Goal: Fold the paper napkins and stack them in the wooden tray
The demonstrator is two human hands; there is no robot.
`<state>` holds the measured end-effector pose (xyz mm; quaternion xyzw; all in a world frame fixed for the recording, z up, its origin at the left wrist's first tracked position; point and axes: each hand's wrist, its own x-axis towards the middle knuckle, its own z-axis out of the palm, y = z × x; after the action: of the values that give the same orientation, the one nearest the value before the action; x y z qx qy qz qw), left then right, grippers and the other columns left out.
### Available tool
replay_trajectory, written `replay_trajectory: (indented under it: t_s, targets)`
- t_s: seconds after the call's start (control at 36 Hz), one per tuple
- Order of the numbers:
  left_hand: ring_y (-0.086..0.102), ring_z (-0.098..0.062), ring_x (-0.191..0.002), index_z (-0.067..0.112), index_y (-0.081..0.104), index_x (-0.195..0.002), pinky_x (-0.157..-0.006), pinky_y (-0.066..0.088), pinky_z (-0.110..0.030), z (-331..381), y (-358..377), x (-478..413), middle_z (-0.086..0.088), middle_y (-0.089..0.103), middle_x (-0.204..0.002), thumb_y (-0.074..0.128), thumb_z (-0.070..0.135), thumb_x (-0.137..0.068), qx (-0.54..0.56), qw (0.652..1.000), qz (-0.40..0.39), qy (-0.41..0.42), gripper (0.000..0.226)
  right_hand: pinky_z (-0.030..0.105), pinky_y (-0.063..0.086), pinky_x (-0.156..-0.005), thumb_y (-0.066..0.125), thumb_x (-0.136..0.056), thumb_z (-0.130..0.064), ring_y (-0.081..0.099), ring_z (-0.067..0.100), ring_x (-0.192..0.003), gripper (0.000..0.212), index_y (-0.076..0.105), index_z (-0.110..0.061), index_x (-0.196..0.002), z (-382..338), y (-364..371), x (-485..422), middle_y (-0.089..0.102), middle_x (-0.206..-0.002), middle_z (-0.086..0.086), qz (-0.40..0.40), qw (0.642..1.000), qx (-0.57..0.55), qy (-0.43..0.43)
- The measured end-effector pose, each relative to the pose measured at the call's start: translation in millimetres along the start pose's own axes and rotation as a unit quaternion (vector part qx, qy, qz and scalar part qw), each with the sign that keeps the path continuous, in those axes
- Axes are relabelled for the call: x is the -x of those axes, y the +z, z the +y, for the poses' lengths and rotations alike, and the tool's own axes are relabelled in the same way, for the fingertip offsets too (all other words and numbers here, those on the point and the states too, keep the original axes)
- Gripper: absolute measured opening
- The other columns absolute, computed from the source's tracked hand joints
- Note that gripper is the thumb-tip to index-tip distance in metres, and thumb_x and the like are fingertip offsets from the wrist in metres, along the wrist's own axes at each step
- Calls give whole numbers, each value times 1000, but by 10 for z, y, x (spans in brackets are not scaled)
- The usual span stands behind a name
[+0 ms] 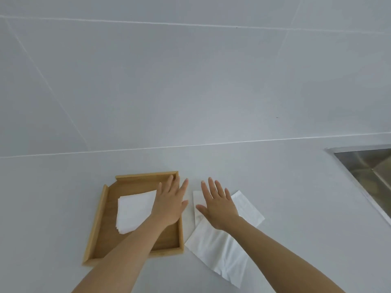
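A wooden tray point(97, 225) lies on the white counter, left of centre. Inside it rests a small stack of folded white napkins point(133, 212). My left hand point(170, 205) hovers flat and open over the tray's right side, its fingers spread, partly covering the stack's right corner. To the right of the tray several unfolded white paper napkins point(220, 250) lie overlapping on the counter. My right hand point(218, 208) is open and spread over their upper part, palm down. Neither hand grips anything.
The white counter point(296, 197) meets a white tiled wall point(190, 81) at the back. A steel sink point(368, 163) is sunk into the counter at the far right.
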<state>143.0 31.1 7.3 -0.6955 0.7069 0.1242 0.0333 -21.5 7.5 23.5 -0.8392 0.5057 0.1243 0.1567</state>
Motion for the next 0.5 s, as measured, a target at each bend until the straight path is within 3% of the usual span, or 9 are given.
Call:
replay_trajectory:
  t_s: [0.19,0.5]
  targets:
    - [-5,-22,-147,27,1,-147,-118,4,-46,946,-2,-492,-3,-1,-160,29,36,-98,-26,989,-60,136,57,42,-2,-119,22,-97,-48,-16,24,-146,68,-17,-19,-146,1003,122,412,-19,-158,4,-14,991,-52,122]
    - [7,-23,-146,25,5,-147,-117,15,-44,1192,140,-736,-2,6,-159,30,14,-99,-73,975,-87,193,55,41,7,-120,29,-99,-39,-2,23,-147,66,-7,-15,-148,1195,290,497,0,-160,2,-45,978,-92,180]
